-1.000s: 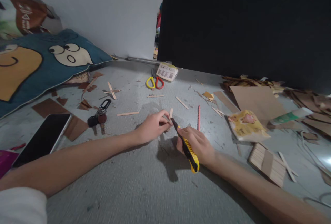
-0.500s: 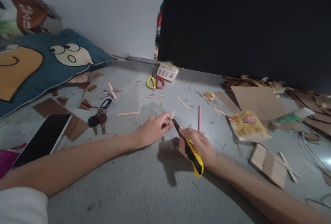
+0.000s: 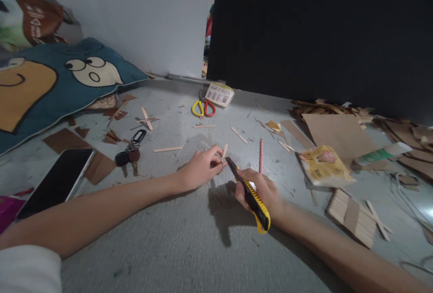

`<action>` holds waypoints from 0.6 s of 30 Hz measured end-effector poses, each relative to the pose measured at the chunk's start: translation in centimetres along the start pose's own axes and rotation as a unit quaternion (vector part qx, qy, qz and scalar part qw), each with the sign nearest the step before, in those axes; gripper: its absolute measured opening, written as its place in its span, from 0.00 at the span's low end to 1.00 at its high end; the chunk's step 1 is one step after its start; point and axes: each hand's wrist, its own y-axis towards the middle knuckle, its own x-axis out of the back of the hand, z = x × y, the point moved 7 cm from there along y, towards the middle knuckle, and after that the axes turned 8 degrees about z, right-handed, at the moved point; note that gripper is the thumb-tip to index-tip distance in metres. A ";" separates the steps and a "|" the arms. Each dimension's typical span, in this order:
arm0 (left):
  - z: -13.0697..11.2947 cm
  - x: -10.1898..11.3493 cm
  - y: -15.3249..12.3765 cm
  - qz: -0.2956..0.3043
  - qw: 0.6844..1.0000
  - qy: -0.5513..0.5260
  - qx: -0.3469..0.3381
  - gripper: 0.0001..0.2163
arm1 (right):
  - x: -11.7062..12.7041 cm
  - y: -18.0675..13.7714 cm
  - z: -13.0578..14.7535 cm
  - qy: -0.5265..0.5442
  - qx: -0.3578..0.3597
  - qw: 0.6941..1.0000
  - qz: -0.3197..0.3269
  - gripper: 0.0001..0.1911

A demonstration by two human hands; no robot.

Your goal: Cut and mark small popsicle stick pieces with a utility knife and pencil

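Observation:
Between the fingertips of my left hand [image 3: 203, 167] is a short wooden craft stick [image 3: 225, 151], its upper end pointing away from me. My right hand [image 3: 260, 189] is wrapped round a yellow and black utility knife [image 3: 255, 200]. The knife's dark blade points up and left, its tip at or very close to the stick beside my left fingertips; whether it touches I cannot tell. A pink pencil-like stick [image 3: 261, 155] lies just beyond my right hand. Loose craft sticks, one [image 3: 168, 149] left of my left hand and another [image 3: 239, 135] farther off, lie on the table.
Scissors [image 3: 203, 107] and a small packet [image 3: 219, 94] lie at the back. On the left are keys [image 3: 130, 155], a phone [image 3: 56, 182] and a cushion [image 3: 84, 74]. To the right are a yellow packet [image 3: 324, 165], a glue tube [image 3: 384, 152], bundled sticks [image 3: 352, 216] and cardboard [image 3: 333, 133].
My right hand and the knife have shifted slightly right and toward me. My left hand keeps its hold on the craft stick, nearly still.

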 end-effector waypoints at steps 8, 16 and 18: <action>-0.2 0.1 -0.2 -0.001 1.000 -0.006 0.003 0.05 | -0.1 0.2 0.0 0.008 0.007 1.000 -0.003 0.17; -0.4 0.3 -0.2 -0.004 1.000 -0.015 0.007 0.05 | -0.5 0.2 -0.2 0.008 0.007 1.000 0.012 0.17; -0.4 0.3 -0.2 -0.002 1.000 -0.024 0.000 0.05 | -0.5 0.2 -0.4 0.015 -0.002 1.000 0.008 0.17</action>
